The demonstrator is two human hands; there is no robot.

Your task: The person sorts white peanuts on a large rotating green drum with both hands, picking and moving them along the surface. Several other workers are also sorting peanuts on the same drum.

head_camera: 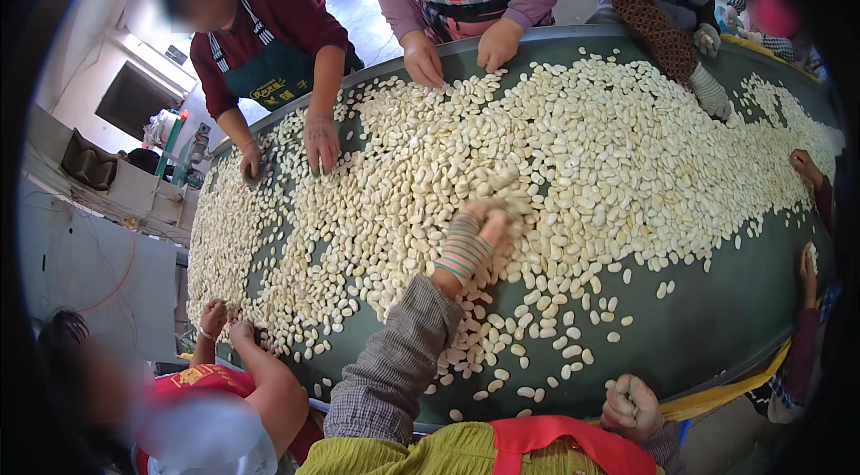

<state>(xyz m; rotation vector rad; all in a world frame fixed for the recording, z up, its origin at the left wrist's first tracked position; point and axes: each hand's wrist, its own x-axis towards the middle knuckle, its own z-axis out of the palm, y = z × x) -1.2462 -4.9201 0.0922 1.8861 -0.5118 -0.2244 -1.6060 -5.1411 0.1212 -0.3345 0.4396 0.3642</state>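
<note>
My left hand (474, 233), in a striped knitted glove with bare fingers, reaches into the middle of a thick spread of large white beans (605, 166). Its fingertips are blurred, and the beans (507, 189) around them are blurred too. Whether it grips any of them is unclear. At the near edge of the dark green conveyor belt (678, 327), my right hand (631, 404) is curled into a fist with a few white beans held in it. Loose beans (537, 340) lie scattered on the belt between my two hands.
Across the belt, three co-workers' hands (322, 142), (423, 58), (709, 92) touch the beans. Another worker's hands (225, 324) are close on my left, and more hands (808, 169) show at the right. A yellow strip (725, 377) runs along the near edge.
</note>
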